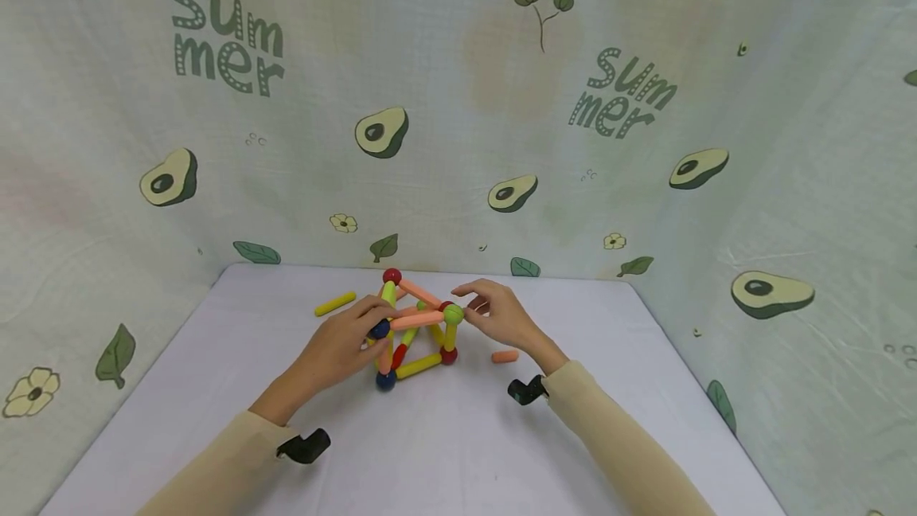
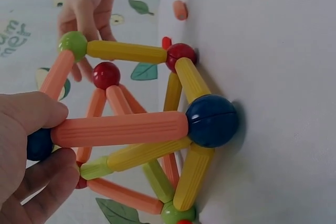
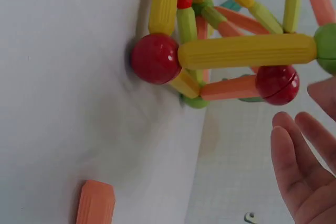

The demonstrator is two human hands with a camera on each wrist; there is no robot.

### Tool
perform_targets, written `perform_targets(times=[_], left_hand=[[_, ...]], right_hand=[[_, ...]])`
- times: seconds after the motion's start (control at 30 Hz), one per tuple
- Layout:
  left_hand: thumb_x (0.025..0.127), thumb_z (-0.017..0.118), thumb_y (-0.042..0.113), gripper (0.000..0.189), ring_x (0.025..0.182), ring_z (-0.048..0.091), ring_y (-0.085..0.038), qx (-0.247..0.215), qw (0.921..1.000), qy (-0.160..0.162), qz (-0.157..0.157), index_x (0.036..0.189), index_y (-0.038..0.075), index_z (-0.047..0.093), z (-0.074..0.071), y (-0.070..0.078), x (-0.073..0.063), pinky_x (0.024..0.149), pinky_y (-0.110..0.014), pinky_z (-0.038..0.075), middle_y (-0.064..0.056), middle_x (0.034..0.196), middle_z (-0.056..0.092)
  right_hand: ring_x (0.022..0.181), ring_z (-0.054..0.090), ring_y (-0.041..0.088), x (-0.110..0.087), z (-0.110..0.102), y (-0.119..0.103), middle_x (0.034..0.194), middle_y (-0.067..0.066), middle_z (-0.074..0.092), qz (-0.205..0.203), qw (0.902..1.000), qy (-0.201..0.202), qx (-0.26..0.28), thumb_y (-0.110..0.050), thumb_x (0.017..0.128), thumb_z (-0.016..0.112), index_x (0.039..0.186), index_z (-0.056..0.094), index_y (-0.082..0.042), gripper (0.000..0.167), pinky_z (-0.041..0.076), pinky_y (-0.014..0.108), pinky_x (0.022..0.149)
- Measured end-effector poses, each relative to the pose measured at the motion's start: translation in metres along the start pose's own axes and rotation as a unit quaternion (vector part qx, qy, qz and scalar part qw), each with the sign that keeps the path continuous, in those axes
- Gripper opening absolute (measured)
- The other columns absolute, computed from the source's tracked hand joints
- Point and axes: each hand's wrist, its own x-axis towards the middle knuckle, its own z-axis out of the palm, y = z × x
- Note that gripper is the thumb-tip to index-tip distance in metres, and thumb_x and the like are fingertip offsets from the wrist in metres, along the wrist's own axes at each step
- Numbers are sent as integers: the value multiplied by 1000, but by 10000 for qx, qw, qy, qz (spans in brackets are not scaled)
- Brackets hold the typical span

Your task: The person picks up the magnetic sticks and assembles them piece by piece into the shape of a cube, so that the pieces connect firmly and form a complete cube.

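A person's left hand (image 1: 351, 338) gripped a dark blue ball (image 1: 380, 330) on a frame (image 1: 419, 365) of sticks and balls standing on a white desk (image 1: 458, 452). The right hand (image 1: 505, 315) was just beside a green ball (image 1: 454, 314). A yellow stick (image 1: 334, 303) and an orange stick (image 1: 505, 357) lay nearby. Behind hung avocado-print cloth (image 1: 444, 38).

The head view was evenly lit; the right wrist view was dimmer, soft shadow greying the table (image 3: 68, 129) at eight o'clock.
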Motion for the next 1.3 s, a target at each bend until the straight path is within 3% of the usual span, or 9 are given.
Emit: perform_targets(times=[0.13, 0.23, 0.43, 0.63, 0.87, 0.97, 1.1, 1.3], left_hand=[[86, 90, 14, 49, 91, 67, -15, 6, 10000, -4, -11, 131, 12, 71, 0, 1, 0, 82, -30, 62, -2, 130, 64], [86, 91, 14, 50, 97, 68, -17, 20, 10000, -48, -53, 131, 12, 71, 0, 2, 0, 86, -33, 62, -2, 131, 65], [85, 91, 13, 52, 105, 70, -19, -16, 10000, -71, -41, 133, 13, 70, 1, 2, 1, 90, -35, 62, -2, 132, 65], [85, 90, 10, 50, 115, 71, -22, -3, 9999, 4, 124, 131, 16, 71, 4, 3, 3, 91, -36, 61, -2, 134, 67], [82, 92, 7, 47, 85, 66, -10, -87, 9991, 184, 378, 125, 14, 74, 7, 7, 4, 73, -24, 59, 3, 130, 68], [83, 92, 7, 47, 86, 65, -10, -170, 9993, 155, 306, 126, 12, 73, 9, 8, 4, 75, -23, 59, 2, 131, 67], [86, 90, 8, 47, 94, 68, -14, -353, 9992, 40, 162, 129, 12, 72, 11, 9, 4, 76, -24, 60, -1, 135, 66], [87, 89, 6, 49, 126, 67, -29, -464, 9988, -4, 157, 131, 12, 70, 12, 9, 4, 83, -32, 63, -5, 136, 66]], right_hand=[[98, 71, 17, 11, 7, 10, 142, 6, 67, 27, 9984, -572, -27, -6, 97, 77, 144, 63, -13, 49, 60, 31, 88], [98, 69, 15, 17, 12, 12, 140, 6, 69, 23, 9969, -788, 0, -8, 98, 77, 144, 64, -14, 48, 59, 30, 89], [89, 65, 13, 16, 13, 13, 129, 1, 73, -28, 9978, -608, -253, -6, 100, 73, 137, 70, -15, 39, 58, 27, 81], [101, 69, 17, 0, -5, 13, 123, 3, 73, -146, 9986, -307, -396, -11, 101, 74, 135, 70, -10, 35, 61, 34, 89], [103, 71, 17, -13, -16, 18, 120, 3, 72, -108, 9995, -119, -281, -16, 100, 77, 132, 71, -10, 33, 61, 34, 92], [102, 71, 16, -15, -11, 19, 118, 2, 73, -221, 9995, -96, -201, -16, 98, 79, 131, 71, -10, 35, 61, 34, 91], [105, 72, 17, -14, -1, 17, 120, 3, 72, -216, 9996, -149, -102, -9, 94, 82, 131, 70, -9, 39, 61, 39, 93], [106, 71, 19, -9, 12, 16, 119, 3, 70, -151, 9999, -64, -49, 2, 89, 82, 131, 69, -9, 46, 60, 36, 95]])
